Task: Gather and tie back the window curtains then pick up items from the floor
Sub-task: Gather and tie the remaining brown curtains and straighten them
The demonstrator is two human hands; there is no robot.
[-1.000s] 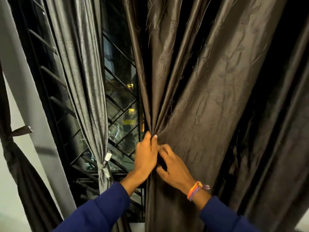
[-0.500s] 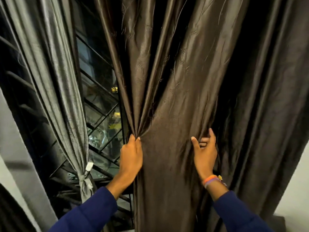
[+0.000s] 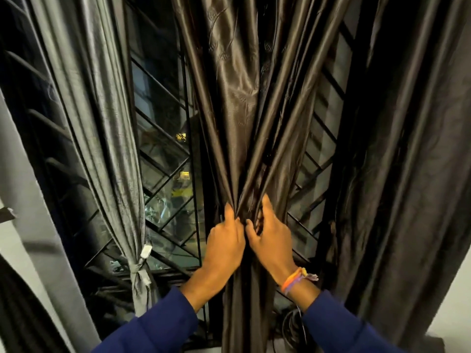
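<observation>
Both hands squeeze the dark brown curtain (image 3: pixel 237 103) into one tight bunch in the middle, in front of the window (image 3: pixel 163 159). The left hand (image 3: pixel 224 243) wraps its fingers round the left side of the bunch. The right hand (image 3: pixel 272 240) grips the right side, and the two hands touch. The right wrist wears an orange and purple wristband (image 3: pixel 293 278). To the left hangs a grey curtain (image 3: pixel 107 128), tied low down in a knot (image 3: pixel 139 273). Another dark curtain (image 3: pixel 407 174) hangs loose on the right.
</observation>
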